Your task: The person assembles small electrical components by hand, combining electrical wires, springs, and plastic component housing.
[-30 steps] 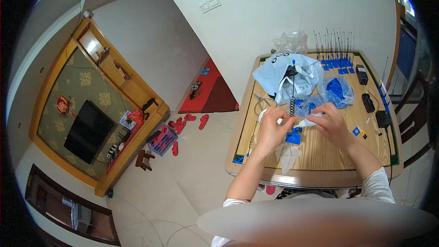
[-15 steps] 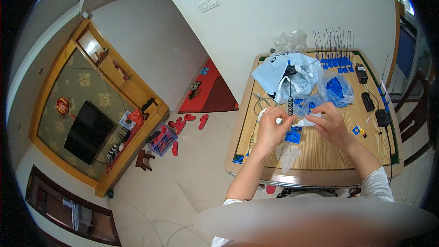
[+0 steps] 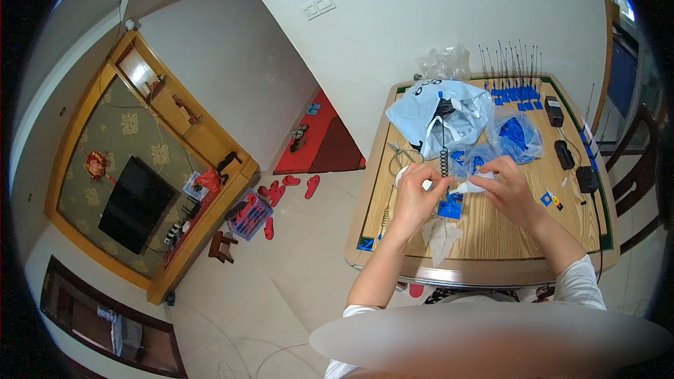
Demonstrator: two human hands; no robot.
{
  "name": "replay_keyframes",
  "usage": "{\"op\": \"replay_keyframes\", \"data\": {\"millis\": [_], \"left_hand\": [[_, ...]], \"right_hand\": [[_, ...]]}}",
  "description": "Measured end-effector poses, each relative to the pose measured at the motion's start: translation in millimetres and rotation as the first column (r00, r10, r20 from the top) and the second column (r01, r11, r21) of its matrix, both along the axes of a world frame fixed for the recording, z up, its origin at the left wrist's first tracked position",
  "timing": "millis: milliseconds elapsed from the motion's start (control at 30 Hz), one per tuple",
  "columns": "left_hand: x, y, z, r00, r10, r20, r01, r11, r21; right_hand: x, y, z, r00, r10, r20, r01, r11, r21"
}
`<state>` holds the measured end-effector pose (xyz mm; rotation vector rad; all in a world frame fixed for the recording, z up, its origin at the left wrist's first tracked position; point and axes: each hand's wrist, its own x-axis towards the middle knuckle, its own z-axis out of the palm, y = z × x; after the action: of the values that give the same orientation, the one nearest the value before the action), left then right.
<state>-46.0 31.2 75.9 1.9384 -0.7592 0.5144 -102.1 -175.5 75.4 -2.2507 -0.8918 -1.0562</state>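
Fingers point(image 3: 499, 164) near bag point(image 3: 531, 149) of blue pieces point(image 3: 514, 134)

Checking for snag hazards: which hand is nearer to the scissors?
Left. The left hand is on the near side of the scissors, pinching the black coiled spring; the right hand is farther off, to the right of that spring.

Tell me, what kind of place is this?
It's probably a living room or dining area in a home: a black television is at the left, red slippers lie on the floor, and there's a wooden table.
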Motion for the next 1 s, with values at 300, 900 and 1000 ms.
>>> {"op": "replay_keyframes", "data": {"millis": [300,900,1000], "left_hand": [[-3.6,4.9,2.6,0.999,-0.004,-0.037,0.004,1.0,0.0],[-0.9,-1.4,3.9,0.998,-0.051,-0.048,0.043,0.988,-0.151],[0.0,-3.7,7.7,0.995,-0.041,-0.093,0.027,0.988,-0.149]], "right_hand": [[-0.9,-1.6,-0.4,0.997,-0.05,-0.055,0.054,0.996,0.07],[54.7,-184.3,-183.4,0.546,-0.558,-0.624,0.714,0.7,-0.002],[45.0,-183.9,-184.0,0.511,-0.684,-0.521,0.719,0.672,-0.177]]}}
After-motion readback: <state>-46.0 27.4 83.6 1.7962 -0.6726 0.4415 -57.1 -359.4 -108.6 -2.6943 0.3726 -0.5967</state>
